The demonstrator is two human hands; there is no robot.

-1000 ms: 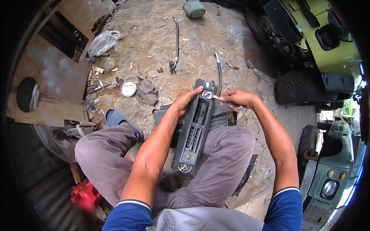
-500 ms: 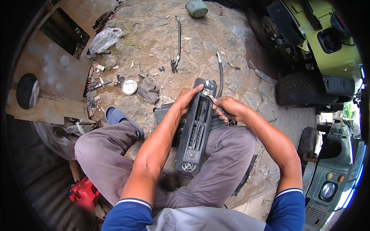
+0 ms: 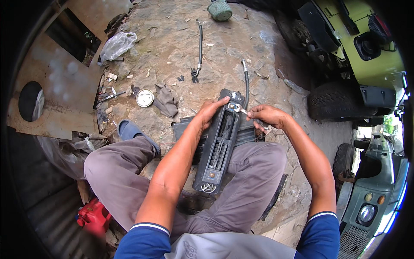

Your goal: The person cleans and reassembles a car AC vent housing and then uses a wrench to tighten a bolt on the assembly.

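Observation:
A long black vent panel with slats rests slantwise across my lap, its far end raised toward the ground ahead. My left hand is closed on the left side of that far end, thumb laid along the top. In my right hand is a metal wrench; its head sits on a small brass-coloured fitting at the panel's far end. Beneath the panel lies another dark plastic piece, partly hidden. Just beyond, a black hose with a metal end lies on the ground.
Another hose lies farther ahead on the stony ground. A round tin, a grey rag and loose tools are at left. Rusty sheet metal stands farther left. A yellow-green vehicle and a tyre are at right.
My right hand has moved slightly right and farther away, swinging the wrench handle, so its head and the fitting show more clearly. The panel has shifted a little, and my left hand still grips it.

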